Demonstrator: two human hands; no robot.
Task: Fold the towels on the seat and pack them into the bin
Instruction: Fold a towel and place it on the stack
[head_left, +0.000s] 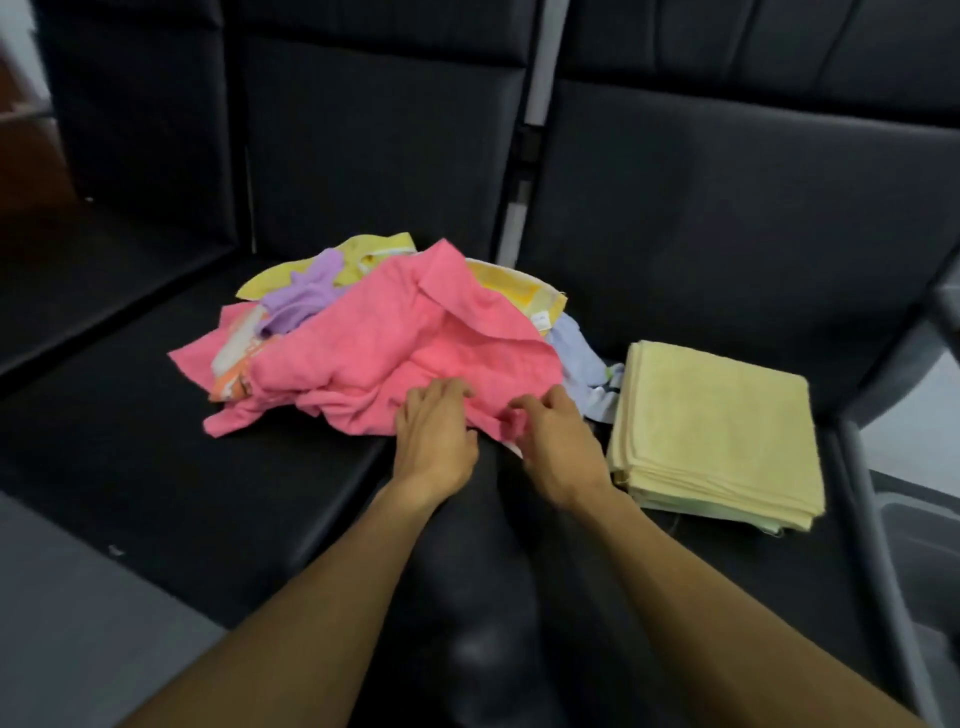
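- Right now both hands are at the near edge of the pink towel (395, 332), which lies on top of a loose heap on the black seat (156, 467).
- Left hand (434, 431) rests on the cloth, fingers bent into it.
- Right hand (556, 447) pinches a fold of the same edge.
- Folded yellow towels (717, 426) sit stacked just right of the heap.
- Purple cloth (306, 296) pokes out behind.
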